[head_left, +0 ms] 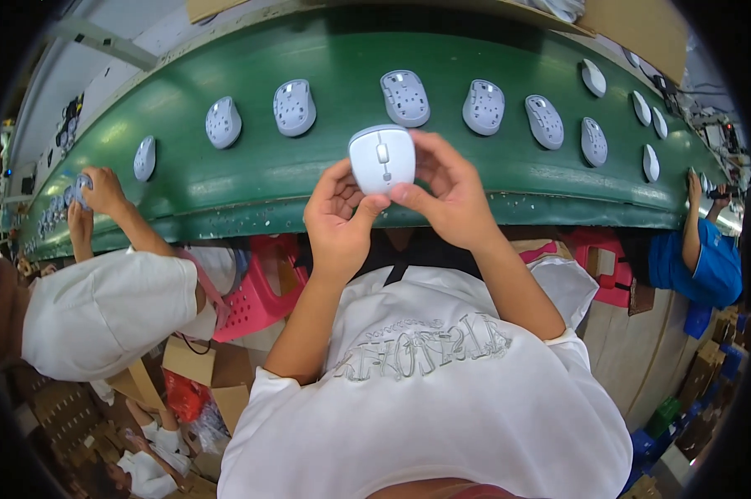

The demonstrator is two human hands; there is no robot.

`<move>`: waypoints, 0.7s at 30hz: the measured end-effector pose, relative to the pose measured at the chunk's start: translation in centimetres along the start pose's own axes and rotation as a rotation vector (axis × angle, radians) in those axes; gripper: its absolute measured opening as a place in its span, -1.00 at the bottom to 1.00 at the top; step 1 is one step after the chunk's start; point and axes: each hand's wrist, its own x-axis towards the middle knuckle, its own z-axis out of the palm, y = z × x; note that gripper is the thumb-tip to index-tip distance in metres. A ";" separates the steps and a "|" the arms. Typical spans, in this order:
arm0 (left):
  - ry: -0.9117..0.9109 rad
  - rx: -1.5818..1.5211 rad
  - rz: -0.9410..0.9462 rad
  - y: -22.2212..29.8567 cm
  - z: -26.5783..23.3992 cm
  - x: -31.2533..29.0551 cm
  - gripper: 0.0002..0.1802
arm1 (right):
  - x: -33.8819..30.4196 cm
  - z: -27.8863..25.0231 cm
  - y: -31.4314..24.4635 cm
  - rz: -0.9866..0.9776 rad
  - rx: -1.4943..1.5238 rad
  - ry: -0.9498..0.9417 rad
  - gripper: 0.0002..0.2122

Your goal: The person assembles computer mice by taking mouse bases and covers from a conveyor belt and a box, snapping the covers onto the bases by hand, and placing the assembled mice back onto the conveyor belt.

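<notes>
Between my two hands I hold a white computer mouse [383, 170] above the near edge of the green belt, its top with the scroll wheel facing up. The fingers of my left hand [340, 218] curl around its left side, thumb at the lower end. My right hand [449, 187] grips the opposite side, its thumb also pressing near the lower end. Just beyond, on the belt, lie several mouse shells with small dark spots on them, the closest being one mouse shell [405, 98] and another mouse shell [484, 107].
The green belt [342, 62] curves across the view. White mice [593, 77] lie at its right. A co-worker in white [101, 312] handles a mouse at left; another in blue [708, 262] sits far right. Pink stools [263, 291] and cardboard boxes [194, 362] stand below the belt.
</notes>
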 end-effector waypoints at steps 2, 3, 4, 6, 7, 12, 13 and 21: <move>-0.010 -0.024 -0.002 -0.8 0.2 0.3 -0.47 | -0.8 -0.7 0.8 0.054 0.045 0.009 -0.41; -0.022 -0.037 -0.005 -1.0 0.5 0.6 -0.46 | -1.1 -1.0 1.1 0.078 0.067 0.019 -0.41; -0.077 -0.045 -0.014 -1.1 1.2 1.1 -0.46 | -1.1 -1.6 1.5 0.032 0.002 0.014 -0.43; -0.069 0.044 -0.086 -0.7 2.6 1.7 -0.48 | -0.9 -2.9 1.4 -0.031 -0.083 0.058 -0.45; -0.062 0.093 -0.119 -0.6 3.4 2.0 -0.49 | -1.0 -3.8 1.2 -0.008 -0.080 0.099 -0.47; -0.286 0.479 0.092 -2.3 10.6 6.9 -0.61 | -1.3 -11.2 -0.4 -0.102 -0.115 0.290 -0.49; -0.368 0.700 0.255 -2.5 12.9 8.6 -0.63 | -0.9 -13.6 -0.9 -0.156 -0.187 0.344 -0.50; -0.490 0.846 0.124 -11.4 25.2 23.0 -0.42 | 8.3 -29.9 -0.4 0.146 -0.883 0.435 -0.65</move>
